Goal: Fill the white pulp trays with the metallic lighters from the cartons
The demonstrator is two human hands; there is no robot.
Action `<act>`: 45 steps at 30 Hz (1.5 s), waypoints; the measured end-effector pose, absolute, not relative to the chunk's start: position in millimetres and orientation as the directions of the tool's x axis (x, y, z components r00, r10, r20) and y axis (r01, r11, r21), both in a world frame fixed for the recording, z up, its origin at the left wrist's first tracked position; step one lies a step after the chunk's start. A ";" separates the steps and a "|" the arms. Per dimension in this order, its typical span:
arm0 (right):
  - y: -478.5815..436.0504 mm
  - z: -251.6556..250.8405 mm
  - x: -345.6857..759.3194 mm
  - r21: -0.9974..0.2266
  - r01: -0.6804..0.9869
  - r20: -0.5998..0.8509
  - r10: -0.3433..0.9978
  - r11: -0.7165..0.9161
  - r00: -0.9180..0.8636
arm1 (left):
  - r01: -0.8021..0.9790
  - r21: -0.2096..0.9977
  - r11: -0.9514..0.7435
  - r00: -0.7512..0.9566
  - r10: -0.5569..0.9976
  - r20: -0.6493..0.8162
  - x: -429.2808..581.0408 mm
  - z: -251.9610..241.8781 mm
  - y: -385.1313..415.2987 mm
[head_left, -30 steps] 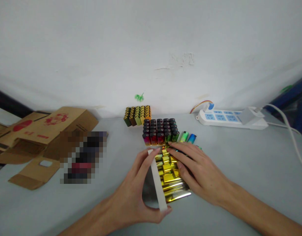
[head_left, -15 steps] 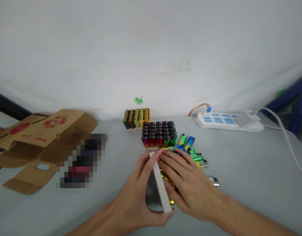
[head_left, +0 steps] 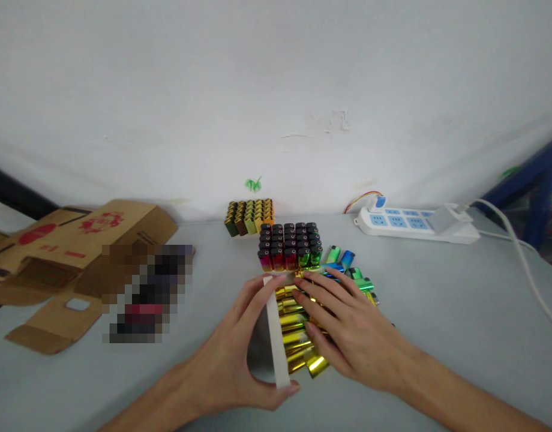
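Observation:
My left hand (head_left: 224, 351) grips a thin white piece (head_left: 276, 339), perhaps the rim of a shallow tray, between thumb and fingers. It stands nearly upright on edge, slightly tilted. Shiny gold lighters (head_left: 294, 322) lie on their sides in a stack right beside it. Over these lighters rests my right hand (head_left: 354, 327), palm down with fingers stretched out and a little apart. Loose green lighters (head_left: 362, 281) and blue lighters (head_left: 347, 259) peek out beyond its fingers. Part of the pile is hidden under that hand.
Black-topped colored lighters (head_left: 290, 247) stand upright in a block just beyond my hands. Behind them, against the wall, is a block of gold-topped lighters (head_left: 250, 217). An opened cardboard box (head_left: 123, 231) lies left, near a blurred-out patch. A white power strip (head_left: 395, 225) with cables sits right.
My left hand and the white piece have shifted left. More of the gold lighters now show between the piece and my right hand, which has spread over the pile.

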State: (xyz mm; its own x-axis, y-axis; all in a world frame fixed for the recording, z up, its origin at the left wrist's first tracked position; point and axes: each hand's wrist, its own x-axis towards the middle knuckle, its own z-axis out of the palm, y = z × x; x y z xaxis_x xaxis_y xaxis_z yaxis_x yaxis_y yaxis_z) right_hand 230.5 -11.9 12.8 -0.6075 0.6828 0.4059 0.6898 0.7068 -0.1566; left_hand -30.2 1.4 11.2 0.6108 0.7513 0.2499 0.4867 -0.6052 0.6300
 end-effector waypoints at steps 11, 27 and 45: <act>-18.4 18.7 215.5 -0.125 0.708 0.429 0.681 0.696 -0.594 | 0.473 0.641 -0.605 0.597 0.755 0.272 -24.5 7.1 1.6; -21.9 0.5 213.1 0.007 0.738 0.450 0.657 0.675 -0.605 | 0.524 0.621 -0.584 0.623 0.759 0.188 -33.4 9.0 3.6; -23.7 10.8 209.0 -0.099 0.716 0.371 0.693 0.691 -0.618 | 0.485 0.635 -0.601 0.612 0.752 0.245 -35.1 7.6 6.8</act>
